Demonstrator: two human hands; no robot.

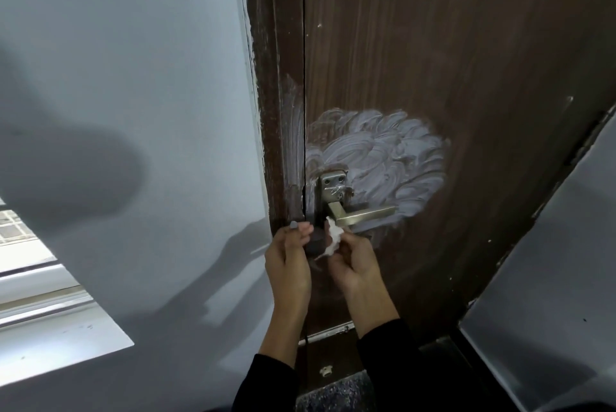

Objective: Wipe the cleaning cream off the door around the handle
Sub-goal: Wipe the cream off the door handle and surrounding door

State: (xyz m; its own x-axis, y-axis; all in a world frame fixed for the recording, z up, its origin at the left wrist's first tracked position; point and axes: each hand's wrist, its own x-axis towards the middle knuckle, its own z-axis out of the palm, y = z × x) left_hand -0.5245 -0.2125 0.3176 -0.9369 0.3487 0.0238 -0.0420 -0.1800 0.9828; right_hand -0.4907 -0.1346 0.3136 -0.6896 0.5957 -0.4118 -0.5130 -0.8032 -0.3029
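Observation:
A dark brown wooden door fills the middle and right of the head view. White cleaning cream is smeared in swirls above and around the metal lever handle and its plate. More cream streaks the door frame to the left. My right hand pinches a small crumpled white tissue just below the handle's base. My left hand is beside it, fingertips curled at the door's edge, touching a dark patch by the tissue.
A grey wall stands to the left with a window sill at the lower left. Another grey wall closes in at the lower right. A speckled threshold lies below the door.

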